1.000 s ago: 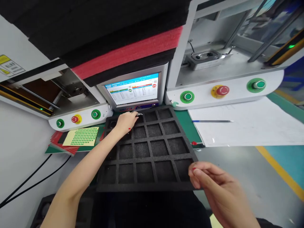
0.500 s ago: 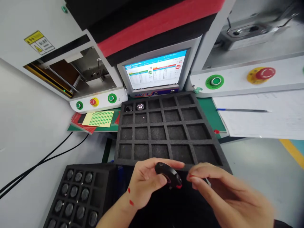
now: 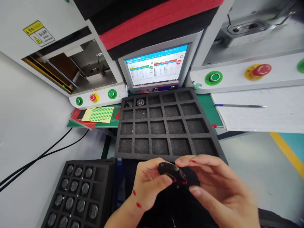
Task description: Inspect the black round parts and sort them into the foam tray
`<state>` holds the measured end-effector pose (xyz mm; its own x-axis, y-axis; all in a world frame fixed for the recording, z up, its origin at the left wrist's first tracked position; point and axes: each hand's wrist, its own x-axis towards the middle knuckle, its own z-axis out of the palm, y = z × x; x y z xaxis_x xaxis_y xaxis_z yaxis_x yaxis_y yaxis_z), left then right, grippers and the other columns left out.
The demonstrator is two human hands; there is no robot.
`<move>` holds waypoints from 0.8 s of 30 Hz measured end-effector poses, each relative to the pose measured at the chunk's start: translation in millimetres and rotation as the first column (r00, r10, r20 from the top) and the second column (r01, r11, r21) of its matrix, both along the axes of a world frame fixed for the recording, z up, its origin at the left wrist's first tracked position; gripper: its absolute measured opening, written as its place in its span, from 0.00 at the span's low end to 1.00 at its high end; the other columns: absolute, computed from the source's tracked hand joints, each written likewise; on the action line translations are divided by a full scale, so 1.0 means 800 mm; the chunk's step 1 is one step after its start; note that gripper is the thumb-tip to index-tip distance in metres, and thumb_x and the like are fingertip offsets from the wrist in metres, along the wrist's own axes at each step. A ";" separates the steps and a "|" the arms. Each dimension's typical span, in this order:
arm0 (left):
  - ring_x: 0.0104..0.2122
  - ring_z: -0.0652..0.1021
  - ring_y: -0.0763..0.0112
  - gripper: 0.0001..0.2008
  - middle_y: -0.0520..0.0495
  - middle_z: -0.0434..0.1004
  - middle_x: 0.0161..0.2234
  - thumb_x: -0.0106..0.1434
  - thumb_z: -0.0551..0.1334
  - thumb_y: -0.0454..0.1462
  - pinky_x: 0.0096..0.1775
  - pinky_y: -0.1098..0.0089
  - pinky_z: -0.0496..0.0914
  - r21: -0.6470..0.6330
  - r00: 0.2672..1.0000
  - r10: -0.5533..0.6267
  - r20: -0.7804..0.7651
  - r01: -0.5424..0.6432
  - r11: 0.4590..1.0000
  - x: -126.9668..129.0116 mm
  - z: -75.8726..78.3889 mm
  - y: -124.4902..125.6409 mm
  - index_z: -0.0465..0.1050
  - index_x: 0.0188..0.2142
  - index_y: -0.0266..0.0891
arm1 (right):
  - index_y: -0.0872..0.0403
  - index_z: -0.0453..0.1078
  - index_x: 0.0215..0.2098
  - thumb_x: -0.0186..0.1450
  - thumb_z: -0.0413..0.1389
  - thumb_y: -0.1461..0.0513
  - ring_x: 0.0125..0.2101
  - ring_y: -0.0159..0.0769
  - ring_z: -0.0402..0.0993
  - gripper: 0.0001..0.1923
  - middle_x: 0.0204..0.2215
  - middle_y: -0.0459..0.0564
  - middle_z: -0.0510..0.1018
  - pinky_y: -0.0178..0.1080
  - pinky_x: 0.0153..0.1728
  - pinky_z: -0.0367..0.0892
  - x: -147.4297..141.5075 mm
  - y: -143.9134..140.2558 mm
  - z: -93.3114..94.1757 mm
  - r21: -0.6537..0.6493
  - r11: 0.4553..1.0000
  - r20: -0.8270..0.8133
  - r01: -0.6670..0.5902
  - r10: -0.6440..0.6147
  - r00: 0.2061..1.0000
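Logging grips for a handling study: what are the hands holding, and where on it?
A small black round part, pinched at its left edge by the left hand; the right hand touches its right side.
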<state>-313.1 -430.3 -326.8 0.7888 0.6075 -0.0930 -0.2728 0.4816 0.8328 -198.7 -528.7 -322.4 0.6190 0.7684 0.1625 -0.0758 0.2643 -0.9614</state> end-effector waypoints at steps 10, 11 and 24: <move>0.26 0.72 0.75 0.08 0.48 0.77 0.24 0.58 0.72 0.41 0.30 0.75 0.67 0.199 1.000 0.027 0.004 -0.027 0.980 -0.003 0.004 -0.002 0.84 0.35 0.39 | 0.42 0.71 0.45 0.60 0.66 0.67 0.34 0.33 0.80 0.18 0.29 0.42 0.79 0.32 0.39 0.78 -0.006 -0.007 -0.001 0.053 0.998 -0.164 -0.017 0.026 0.986; 0.26 0.73 0.74 0.09 0.48 0.76 0.24 0.58 0.72 0.42 0.30 0.75 0.67 0.148 1.000 0.003 0.018 -0.006 0.989 -0.001 0.002 -0.003 0.84 0.34 0.38 | 0.42 0.71 0.45 0.61 0.66 0.65 0.32 0.33 0.79 0.17 0.28 0.42 0.78 0.33 0.38 0.78 -0.004 -0.005 -0.001 0.076 0.996 -0.191 -0.051 0.065 0.980; 0.29 0.80 0.68 0.20 0.43 0.82 0.31 0.65 0.63 0.50 0.34 0.70 0.75 0.683 0.955 0.182 -0.235 0.029 0.729 0.005 -0.003 0.038 0.81 0.38 0.35 | 0.45 0.76 0.49 0.55 0.69 0.49 0.44 0.43 0.80 0.25 0.47 0.53 0.80 0.39 0.45 0.76 0.017 0.020 -0.033 0.101 0.982 -0.298 -0.158 0.181 0.937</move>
<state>-309.1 -400.1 -329.0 0.7435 0.6478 0.1658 -0.0005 -0.2474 0.9689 -185.2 -512.6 -348.8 0.5092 0.8594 0.0469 -0.4120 0.2913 -0.8633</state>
